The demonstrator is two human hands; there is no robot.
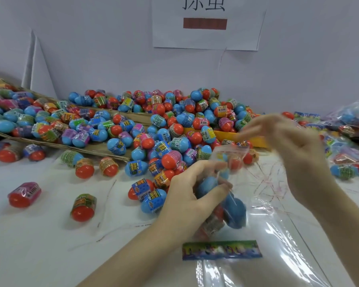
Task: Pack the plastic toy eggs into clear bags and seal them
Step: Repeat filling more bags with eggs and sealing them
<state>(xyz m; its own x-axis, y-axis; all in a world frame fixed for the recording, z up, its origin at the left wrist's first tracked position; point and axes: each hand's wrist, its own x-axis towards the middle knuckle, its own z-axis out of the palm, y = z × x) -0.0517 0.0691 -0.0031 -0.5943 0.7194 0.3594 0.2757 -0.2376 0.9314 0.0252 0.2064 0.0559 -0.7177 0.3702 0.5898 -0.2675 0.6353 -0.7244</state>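
Observation:
My left hand [193, 189] grips a clear bag [230, 154] from the side, fingers curled round it. Inside the bag are a few toy eggs, among them a blue one [234, 212] low down and an orange one [235, 162] near the mouth. My right hand [294, 146] hovers at the bag's upper right, blurred by motion, with its fingers stretched left above the mouth. Whether it pinches the bag's edge cannot be made out. A big heap of blue and orange eggs [170, 129] lies behind the bag.
Empty clear bags with a colourful header strip [222, 249] lie flat at the near edge. Filled bags [352, 121] pile up at the right. Flattened cardboard [75, 148] and a yellow tray [255, 139] sit under the heap. Stray eggs [24, 194] dot the white table at left.

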